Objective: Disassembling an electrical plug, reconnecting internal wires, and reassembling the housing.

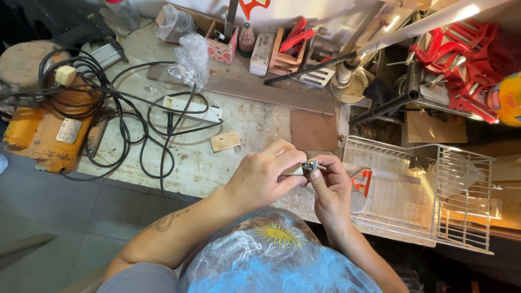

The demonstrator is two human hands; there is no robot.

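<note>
We pinch a small metal part [312,166] between both hands, left hand [260,176] and right hand [331,190] closed on it, above the counter [244,116] beside a white wire basket [423,190]

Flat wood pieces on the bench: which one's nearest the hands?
The small pale wooden rectangle, lying just up-left of the left hand. The larger brown board sits farther back, and the long plank runs behind both.

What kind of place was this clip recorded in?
Most likely a home or hobby workshop: a worn, stained workbench, a heap of red clamps and black cables. Both hands pinch a small metal part.
</note>
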